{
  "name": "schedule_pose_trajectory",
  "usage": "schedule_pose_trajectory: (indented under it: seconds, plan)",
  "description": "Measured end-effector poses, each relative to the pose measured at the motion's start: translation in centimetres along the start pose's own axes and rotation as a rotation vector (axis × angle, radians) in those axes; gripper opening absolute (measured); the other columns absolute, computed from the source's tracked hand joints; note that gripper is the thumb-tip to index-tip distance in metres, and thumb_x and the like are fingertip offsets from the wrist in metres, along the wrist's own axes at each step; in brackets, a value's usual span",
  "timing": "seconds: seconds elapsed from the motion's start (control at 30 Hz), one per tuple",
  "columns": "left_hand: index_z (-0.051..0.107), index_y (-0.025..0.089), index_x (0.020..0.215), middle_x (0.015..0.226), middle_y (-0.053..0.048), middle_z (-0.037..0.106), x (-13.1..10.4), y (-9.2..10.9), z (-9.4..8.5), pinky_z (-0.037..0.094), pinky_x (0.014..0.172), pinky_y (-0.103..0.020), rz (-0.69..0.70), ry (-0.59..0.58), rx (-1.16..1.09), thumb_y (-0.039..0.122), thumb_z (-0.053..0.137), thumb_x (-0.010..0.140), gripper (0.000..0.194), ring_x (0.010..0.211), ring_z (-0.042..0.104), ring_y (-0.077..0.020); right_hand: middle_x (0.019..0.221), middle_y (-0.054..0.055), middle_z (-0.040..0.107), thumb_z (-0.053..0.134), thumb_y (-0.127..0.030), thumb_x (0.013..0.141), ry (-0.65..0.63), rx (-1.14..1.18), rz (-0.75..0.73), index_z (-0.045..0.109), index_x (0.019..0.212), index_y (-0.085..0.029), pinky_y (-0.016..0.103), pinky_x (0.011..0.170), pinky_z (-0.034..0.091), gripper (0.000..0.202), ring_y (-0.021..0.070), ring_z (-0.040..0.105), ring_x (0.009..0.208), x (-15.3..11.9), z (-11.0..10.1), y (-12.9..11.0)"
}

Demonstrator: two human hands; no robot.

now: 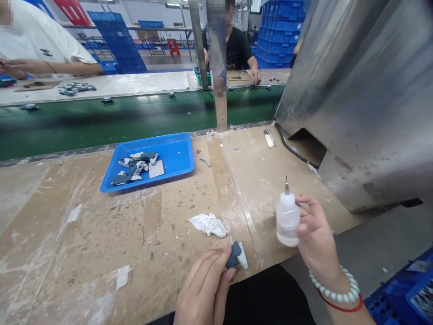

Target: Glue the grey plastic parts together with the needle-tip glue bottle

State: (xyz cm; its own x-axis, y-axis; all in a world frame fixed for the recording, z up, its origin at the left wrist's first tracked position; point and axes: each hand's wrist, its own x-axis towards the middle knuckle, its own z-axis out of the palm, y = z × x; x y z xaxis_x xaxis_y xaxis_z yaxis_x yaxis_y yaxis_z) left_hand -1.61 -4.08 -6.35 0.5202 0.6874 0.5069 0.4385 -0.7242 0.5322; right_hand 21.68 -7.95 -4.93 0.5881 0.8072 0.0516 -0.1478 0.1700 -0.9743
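Observation:
Near the table's front edge, my left hand (207, 284) pinches a small dark blue-grey and white part (234, 255) between thumb and fingers. My right hand (316, 232), to the right of it, grips a clear squeeze bottle (287, 221) with a thin metal needle tip pointing up. Some clear liquid shows in the bottle's lower part. Just beyond my left hand lies a crumpled white tissue (210, 225). Further back on the left, a blue tray (176, 155) holds several similar grey and white parts (137, 167) and a pinkish square piece (156, 169).
A green conveyor (152, 112) carrying small parts runs behind the table (189, 198). A metal post (219, 90) rises at its edge. A large metal housing (368, 108) with a black cable stands at right. Two people work across the conveyor. Blue crates sit lower right.

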Motion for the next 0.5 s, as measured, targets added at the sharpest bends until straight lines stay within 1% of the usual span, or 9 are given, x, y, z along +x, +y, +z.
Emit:
schedule_pose_trajectory:
  seconds: [0.07, 0.1, 0.23, 0.3, 0.37, 0.4, 0.43, 0.47, 0.5]
  plan:
    - [0.065, 0.015, 0.124, 0.108, -0.009, 0.073, -0.1, 0.6, 0.2, 0.055, 0.094, -0.03, -0.041, 0.055, -0.031, 0.013, 0.053, 0.103, 0.024, 0.108, 0.066, -0.0214, 0.108, 0.006, 0.072, 0.095, -0.043, 0.067, 0.057, -0.273, -0.099, 0.055, 0.116, -0.026, 0.038, 0.088, 0.057, 0.066, 0.0237, 0.069, 0.1, 0.3, 0.2, 0.8]
    - [0.066, 0.014, 0.122, 0.106, -0.009, 0.073, -0.1, 0.9, 0.2, 0.054, 0.094, -0.03, -0.039, 0.084, -0.037, 0.013, 0.053, 0.103, 0.023, 0.106, 0.066, -0.0211, 0.113, 0.007, 0.07, 0.095, -0.039, 0.069, 0.049, -0.393, -0.124, 0.056, 0.118, -0.026, 0.042, 0.097, 0.053, 0.064, 0.0252, 0.067, 0.108, 0.5, 0.2, 1.3]
    - [0.067, 0.012, 0.118, 0.099, -0.008, 0.073, 0.0, 1.8, -0.4, 0.05, 0.098, -0.033, -0.014, 0.165, -0.014, 0.016, 0.052, 0.105, 0.02, 0.098, 0.065, -0.0191, 0.126, 0.01, 0.064, 0.083, -0.045, 0.081, -0.083, -0.62, -0.135, 0.054, 0.125, -0.024, 0.052, 0.105, 0.047, 0.057, 0.0287, 0.061, 0.117, 0.7, -0.2, 2.1]
    - [0.067, 0.01, 0.115, 0.094, -0.009, 0.073, 0.4, 2.2, -1.1, 0.05, 0.097, -0.035, 0.033, 0.192, 0.025, 0.021, 0.05, 0.106, 0.022, 0.094, 0.065, -0.0186, 0.126, 0.01, 0.06, 0.082, -0.045, 0.083, -0.013, -0.604, -0.223, 0.055, 0.125, -0.024, 0.049, 0.105, 0.046, 0.054, 0.0274, 0.059, 0.116, 0.2, -0.5, 1.7]
    - [0.067, 0.009, 0.111, 0.088, -0.009, 0.073, 0.8, 2.7, -1.9, 0.052, 0.095, -0.036, 0.107, 0.211, 0.083, 0.025, 0.048, 0.107, 0.025, 0.091, 0.066, -0.0188, 0.115, 0.008, 0.06, 0.075, -0.037, 0.09, 0.136, -0.568, -0.411, 0.06, 0.115, -0.023, 0.04, 0.1, 0.047, 0.032, 0.0233, 0.059, 0.11, -1.2, -0.7, 0.9]
    - [0.068, 0.009, 0.11, 0.086, -0.008, 0.074, 0.9, 3.0, -2.3, 0.053, 0.094, -0.036, 0.139, 0.211, 0.113, 0.027, 0.047, 0.108, 0.027, 0.09, 0.067, -0.0192, 0.106, 0.006, 0.06, 0.069, -0.034, 0.095, 0.144, -0.513, -0.469, 0.063, 0.108, -0.022, 0.035, 0.095, 0.049, 0.019, 0.021, 0.059, 0.103, -2.1, -0.6, 0.4]
    - [0.069, 0.011, 0.109, 0.084, -0.008, 0.075, 1.1, 3.4, -2.5, 0.054, 0.093, -0.037, 0.161, 0.205, 0.137, 0.029, 0.046, 0.108, 0.029, 0.088, 0.069, -0.0196, 0.098, 0.005, 0.06, 0.064, -0.036, 0.098, 0.06, -0.421, -0.441, 0.064, 0.102, -0.022, 0.031, 0.087, 0.051, 0.015, 0.0193, 0.06, 0.096, -3.1, -0.4, -0.1]
    - [0.07, 0.013, 0.108, 0.084, -0.007, 0.076, 1.2, 3.7, -2.7, 0.055, 0.094, -0.038, 0.178, 0.199, 0.156, 0.031, 0.045, 0.109, 0.031, 0.088, 0.07, -0.0201, 0.09, 0.004, 0.059, 0.062, -0.044, 0.099, -0.1, -0.288, -0.314, 0.065, 0.098, -0.021, 0.028, 0.077, 0.051, 0.023, 0.0181, 0.059, 0.087, -4.2, 0.0, -0.6]
    - [0.071, 0.015, 0.107, 0.084, -0.006, 0.077, 1.2, 4.1, -2.8, 0.057, 0.094, -0.038, 0.187, 0.199, 0.167, 0.032, 0.045, 0.109, 0.031, 0.088, 0.072, -0.0205, 0.085, 0.003, 0.057, 0.061, -0.059, 0.096, -0.294, -0.122, -0.098, 0.064, 0.095, -0.021, 0.026, 0.068, 0.051, 0.038, 0.0169, 0.058, 0.077, -5.1, 0.4, -1.1]
